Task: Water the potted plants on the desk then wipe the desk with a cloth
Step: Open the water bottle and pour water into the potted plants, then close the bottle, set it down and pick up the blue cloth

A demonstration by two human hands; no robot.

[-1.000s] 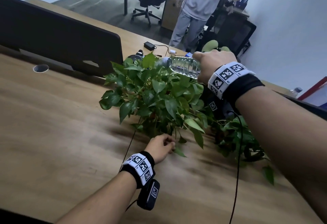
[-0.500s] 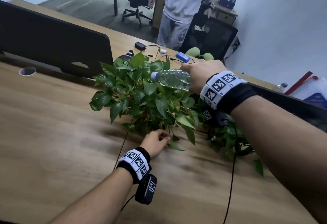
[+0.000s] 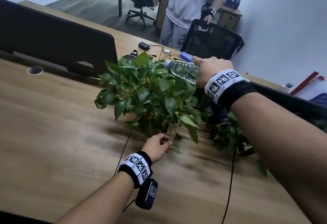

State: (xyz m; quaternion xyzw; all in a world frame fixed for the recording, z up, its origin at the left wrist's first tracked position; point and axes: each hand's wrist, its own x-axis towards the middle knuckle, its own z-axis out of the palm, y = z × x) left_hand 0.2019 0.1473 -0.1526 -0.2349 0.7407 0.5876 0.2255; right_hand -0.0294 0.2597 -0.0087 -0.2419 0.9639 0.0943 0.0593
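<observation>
A bushy green potted plant (image 3: 146, 98) stands in the middle of the wooden desk (image 3: 53, 135); its pot is hidden under the leaves. My right hand (image 3: 210, 71) holds a clear plastic water bottle (image 3: 182, 70) tipped on its side above the leaves, its neck pointing left. My left hand (image 3: 157, 146) rests curled at the plant's base, fingers among the lower stems. A second, smaller plant (image 3: 230, 135) trails on the desk under my right forearm, partly hidden by it. No cloth shows.
A dark desk divider (image 3: 58, 38) runs behind the plant. Chargers, cables and a blue device (image 3: 185, 56) lie on the far desk. A person (image 3: 191, 6) stands beyond, holding a black mesh chair (image 3: 210, 39). A thin black cable (image 3: 230, 179) crosses the desk.
The bottle's neck has dipped a little lower over the leaves. My left hand has stayed at the plant's base. The person behind has stepped to the chair.
</observation>
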